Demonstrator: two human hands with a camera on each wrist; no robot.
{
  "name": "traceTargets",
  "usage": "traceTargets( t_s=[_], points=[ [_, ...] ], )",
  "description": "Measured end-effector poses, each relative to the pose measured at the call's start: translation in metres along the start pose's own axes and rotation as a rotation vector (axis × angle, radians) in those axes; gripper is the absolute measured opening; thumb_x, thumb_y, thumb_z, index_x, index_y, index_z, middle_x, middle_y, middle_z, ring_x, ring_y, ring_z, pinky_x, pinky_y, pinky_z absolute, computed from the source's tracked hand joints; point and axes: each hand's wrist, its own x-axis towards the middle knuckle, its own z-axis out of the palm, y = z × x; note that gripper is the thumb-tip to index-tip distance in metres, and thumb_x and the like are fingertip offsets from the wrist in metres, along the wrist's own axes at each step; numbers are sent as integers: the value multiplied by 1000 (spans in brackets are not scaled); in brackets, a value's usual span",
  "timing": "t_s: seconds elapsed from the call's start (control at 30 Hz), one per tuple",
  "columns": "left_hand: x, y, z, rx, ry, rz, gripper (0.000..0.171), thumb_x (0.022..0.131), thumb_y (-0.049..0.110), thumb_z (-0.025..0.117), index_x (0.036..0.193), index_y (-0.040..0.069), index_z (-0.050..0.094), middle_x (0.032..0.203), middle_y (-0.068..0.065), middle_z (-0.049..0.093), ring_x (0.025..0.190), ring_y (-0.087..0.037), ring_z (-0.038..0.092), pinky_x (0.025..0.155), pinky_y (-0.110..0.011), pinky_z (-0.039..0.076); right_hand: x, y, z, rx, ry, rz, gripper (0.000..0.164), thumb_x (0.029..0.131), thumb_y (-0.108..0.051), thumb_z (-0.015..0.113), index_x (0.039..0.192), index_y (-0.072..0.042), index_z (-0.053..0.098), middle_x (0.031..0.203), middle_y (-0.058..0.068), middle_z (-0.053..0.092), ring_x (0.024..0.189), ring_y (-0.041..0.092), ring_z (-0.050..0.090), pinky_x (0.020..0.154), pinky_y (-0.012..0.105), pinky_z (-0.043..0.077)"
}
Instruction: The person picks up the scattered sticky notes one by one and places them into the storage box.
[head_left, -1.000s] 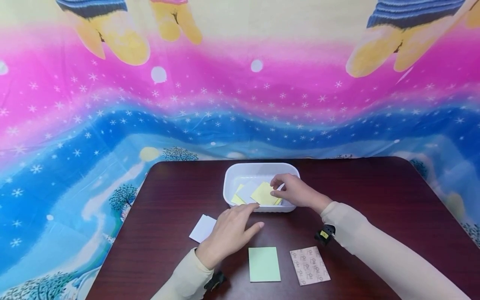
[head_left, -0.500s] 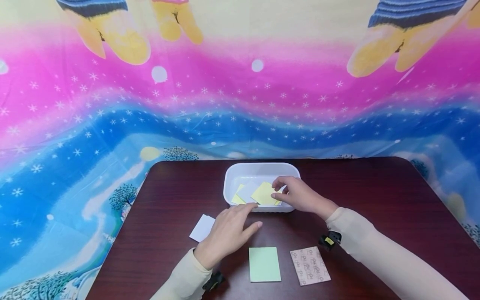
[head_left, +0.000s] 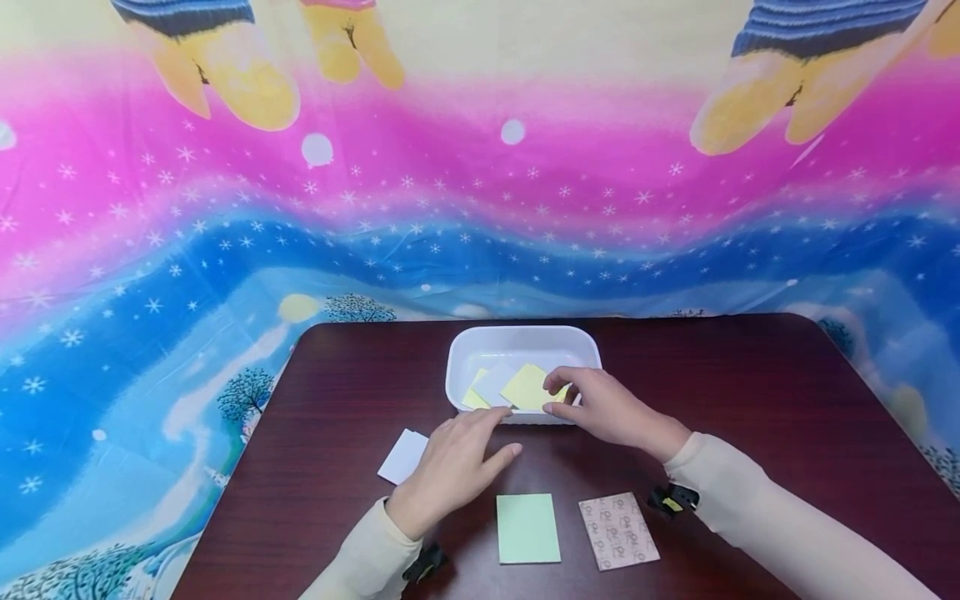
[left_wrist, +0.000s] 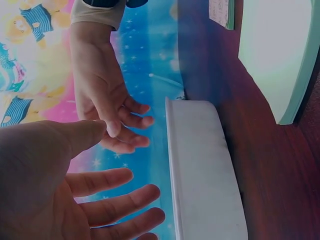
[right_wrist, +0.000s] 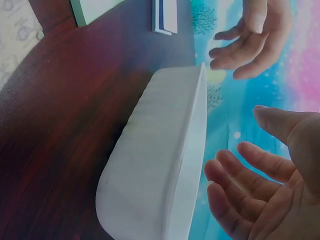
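Note:
A white plastic tub (head_left: pixel 472 342) stands near the far edge of the table with several yellow and white paper squares in it, among them a yellow note (head_left: pixel 522 389). My right hand (head_left: pixel 611 408) is above the tub's right front corner, its fingers loosely bent and nothing between them. To the left, my left hand (head_left: pixel 453 462) is held with relaxed, spread fingers, the index fingertip right by the tub's front rim. Both wrist views show the tub's outer wall (left_wrist: pixel 205 170) beside bare fingers, with no paper in either hand.
On the dark wooden table (head_left: pixel 712 375), a green pad (head_left: pixel 528 529) lies in front of the tub. Right of it is a pinkish patterned pad (head_left: pixel 618 532). White paper (head_left: pixel 403 456) lies partly behind my left hand. A printed cloth (head_left: pixel 480 208) hangs behind the table.
My right hand has drawn back toward me and slightly right, from inside the tub to its front right corner. My left hand has barely moved. The pads and papers lie as before.

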Motion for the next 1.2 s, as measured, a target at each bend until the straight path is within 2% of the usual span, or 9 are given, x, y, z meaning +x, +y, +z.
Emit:
traceTargets(
  t_s=[0.23, 0.53, 0.77, 0.93, 1.2],
  points=[
    [-2, 0, 3, 11, 12, 8, 49, 90, 48, 53, 127, 16, 57, 120, 2, 63, 113, -16, 57, 88, -39, 47, -13, -6, 2, -25, 11, -44, 29, 85, -33, 65, 109, -16, 63, 100, -1, 65, 80, 8, 58, 71, 32, 50],
    [-7, 3, 5, 10, 21, 20, 46, 89, 46, 55, 125, 18, 58, 119, 3, 63, 112, -14, 57, 86, -38, 48, -27, -12, 5, -53, 13, -32, 33, 85, -38, 64, 110, -16, 64, 99, -7, 65, 81, 5, 57, 71, 30, 49],
    [-11, 6, 9, 27, 10, 28, 45, 89, 46, 56, 122, 17, 59, 112, 3, 65, 99, -16, 61, 79, -37, 49, -37, -9, 13, -82, 2, -31, 35, 86, -44, 61, 108, -18, 64, 94, -11, 62, 78, 6, 55, 68, 27, 47],
    [-14, 6, 13, 39, 10, 32, 45, 89, 46, 56, 123, 17, 59, 110, 2, 65, 96, -16, 61, 78, -36, 49, -42, -7, 17, -98, 3, -10, 31, 85, -43, 63, 107, -21, 64, 95, -11, 63, 79, 6, 56, 69, 28, 48],
    [-18, 6, 16, 44, 3, 27, 46, 89, 46, 55, 124, 17, 59, 114, 2, 64, 99, -17, 60, 78, -37, 48, -48, -5, 23, -100, -9, -15, 29, 85, -40, 63, 106, -20, 65, 98, -6, 66, 83, 7, 58, 71, 32, 48]
  ],
)
